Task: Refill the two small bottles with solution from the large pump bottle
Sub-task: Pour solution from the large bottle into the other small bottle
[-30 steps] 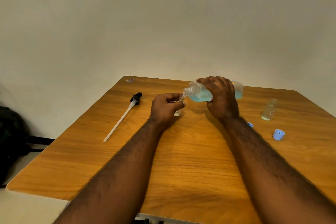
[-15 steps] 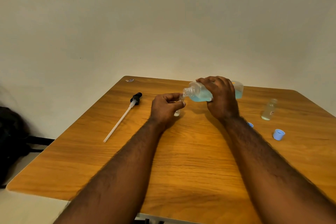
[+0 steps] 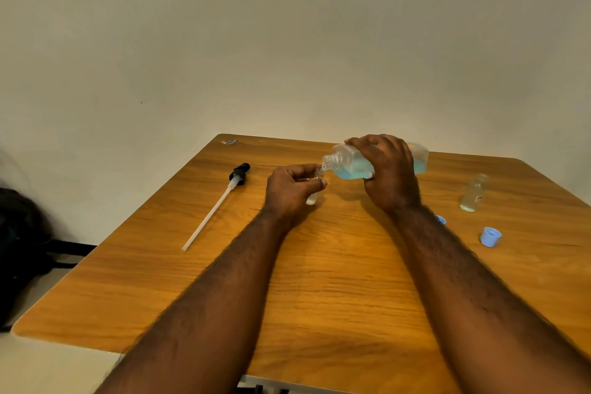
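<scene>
I am in the pour for the first refill. My right hand (image 3: 388,173) has its grip wrapped round the large clear plastic bottle of blue solution (image 3: 350,165). The bottle lies nearly on its side, pump out, with its threaded neck pointing to nine o'clock. My left hand (image 3: 289,192) pinches the first small clear bottle (image 3: 314,195) just under that neck, mouth to mouth; I cannot tell whether liquid is running. Little shows in the small one, so I judge the fill barely begun.

The next move calls for a slow further tilt with the mouths aligned, then levelling off before it overflows.

The second small clear bottle (image 3: 473,193) stands uncapped at two o'clock. A light blue cap (image 3: 490,237) lies at three o'clock, and another (image 3: 440,219) is half hidden by my right forearm. The black-headed pump with its white tube (image 3: 220,201) lies at ten o'clock.

The table (image 3: 319,281) is orange-brown wood grain against a plain pale wall. A dark bag (image 3: 19,249) sits on the floor at nine o'clock.
</scene>
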